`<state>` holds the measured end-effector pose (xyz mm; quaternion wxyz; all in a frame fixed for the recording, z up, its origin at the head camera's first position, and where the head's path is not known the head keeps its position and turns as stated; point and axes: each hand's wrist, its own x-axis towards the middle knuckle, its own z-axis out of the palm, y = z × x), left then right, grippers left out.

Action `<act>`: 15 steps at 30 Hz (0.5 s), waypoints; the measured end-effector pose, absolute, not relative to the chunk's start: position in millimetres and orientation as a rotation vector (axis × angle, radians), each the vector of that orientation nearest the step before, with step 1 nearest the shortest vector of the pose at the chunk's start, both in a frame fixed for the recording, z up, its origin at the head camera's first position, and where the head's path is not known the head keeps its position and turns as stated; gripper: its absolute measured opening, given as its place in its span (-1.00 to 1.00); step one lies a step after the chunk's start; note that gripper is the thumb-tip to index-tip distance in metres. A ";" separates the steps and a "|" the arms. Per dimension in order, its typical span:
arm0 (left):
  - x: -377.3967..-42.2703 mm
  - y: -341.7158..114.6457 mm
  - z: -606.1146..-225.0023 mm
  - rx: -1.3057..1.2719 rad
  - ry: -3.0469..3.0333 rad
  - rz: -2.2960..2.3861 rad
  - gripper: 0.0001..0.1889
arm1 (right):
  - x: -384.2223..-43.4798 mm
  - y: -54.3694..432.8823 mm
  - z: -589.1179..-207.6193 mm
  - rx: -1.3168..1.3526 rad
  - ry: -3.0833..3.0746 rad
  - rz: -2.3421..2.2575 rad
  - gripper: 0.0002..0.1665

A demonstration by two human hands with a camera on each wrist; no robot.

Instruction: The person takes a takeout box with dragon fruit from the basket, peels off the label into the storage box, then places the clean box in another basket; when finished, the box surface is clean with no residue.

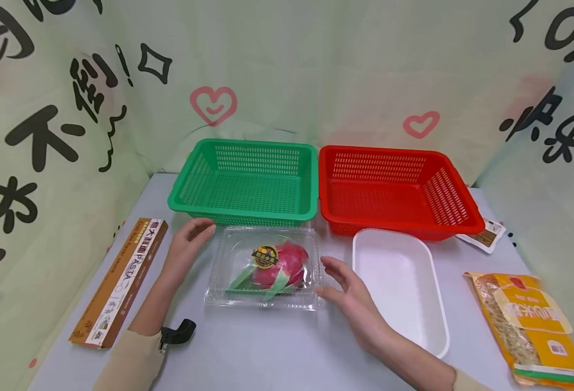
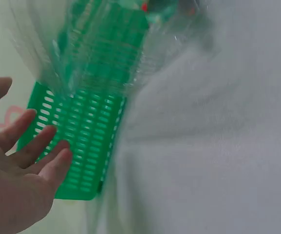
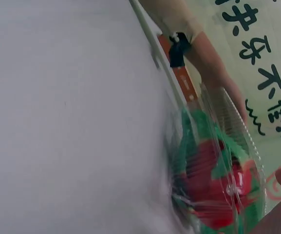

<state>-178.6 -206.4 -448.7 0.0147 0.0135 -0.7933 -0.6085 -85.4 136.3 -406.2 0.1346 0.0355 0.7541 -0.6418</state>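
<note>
A clear plastic clamshell box (image 1: pixel 223 260) sits mid-table with its lid down. Inside is a red dragon fruit (image 1: pixel 294 263) with green leaf tips and a round black-and-yellow sticker on the lid above it. My left hand (image 1: pixel 189 247) is just off the box's left side, its fingers loosely bent around nothing; the left wrist view shows them spread apart. By the right edge of the box is my right hand (image 1: pixel 347 293), thumb and fingers apart. Whether its fingertips touch the plastic I cannot tell. The right wrist view shows the fruit through the box, partly blurred.
Behind the box stand a green basket (image 1: pixel 243 212) and a red basket (image 1: pixel 399 228). A white tray (image 1: pixel 399 298) lies under and beside my right forearm. At the left is a pasta box (image 1: pixel 125 282); at the right, a yellow grain bag (image 1: pixel 536 326) and a small packet (image 1: pixel 487 236).
</note>
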 end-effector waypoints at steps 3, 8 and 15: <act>-166.5 -203.0 -442.4 -0.082 -2.603 -1.713 -0.44 | -93.5 140.3 -404.1 0.004 2.354 -1.748 -0.32; -146.9 -192.9 -434.6 -0.197 -2.699 -1.484 -0.39 | -110.4 143.7 -402.1 -0.185 2.596 -1.576 -0.44; -126.6 -180.5 -434.7 -0.243 -2.791 -1.293 -0.26 | -129.1 139.3 -393.5 -0.524 2.867 -1.349 -0.56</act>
